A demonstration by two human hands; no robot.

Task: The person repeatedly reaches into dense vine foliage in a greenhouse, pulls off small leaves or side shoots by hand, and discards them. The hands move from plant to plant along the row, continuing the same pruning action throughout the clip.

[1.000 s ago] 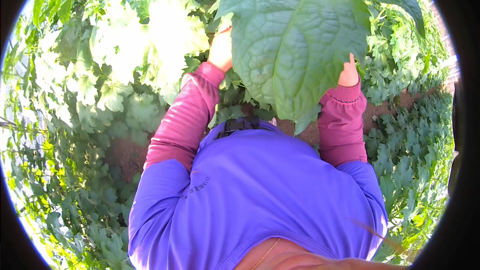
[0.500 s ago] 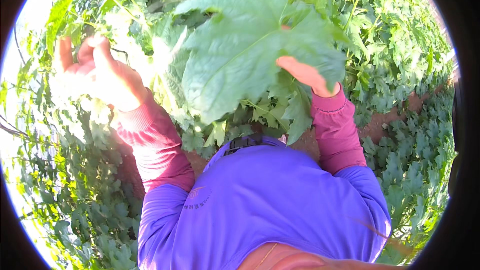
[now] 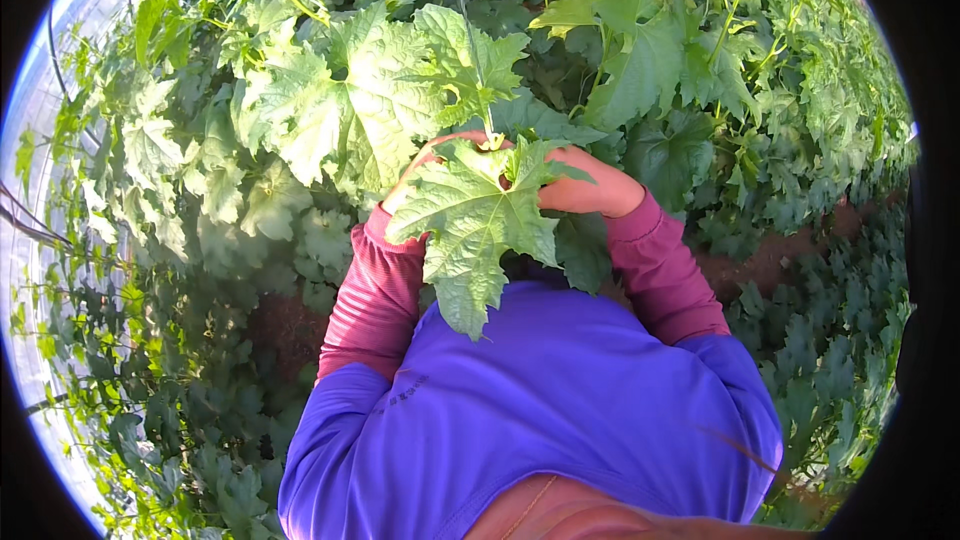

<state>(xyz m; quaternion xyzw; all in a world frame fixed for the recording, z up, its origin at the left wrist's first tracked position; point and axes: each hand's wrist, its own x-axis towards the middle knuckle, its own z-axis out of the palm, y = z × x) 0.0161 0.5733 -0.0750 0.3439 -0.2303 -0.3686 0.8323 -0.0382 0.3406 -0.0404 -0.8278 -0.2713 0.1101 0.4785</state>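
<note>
Foliage (image 3: 790,130), dense; left hand (image 3: 421,161), right hand (image 3: 600,187), bent inward behind lobed leaf (image 3: 478,223); fingers (image 3: 456,138) partly hidden, grip indeterminable.

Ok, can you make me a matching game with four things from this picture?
Things:
1. Shirt
2. Sleeves
3. Lobed leaf
4. Thin string

Clues:
A. Green, partly covering the left hand
B. Purple-blue
C. Runs down to between the left hand and the right hand
D. Pinkish red

Right pairs: 1-B, 2-D, 3-A, 4-C
</note>
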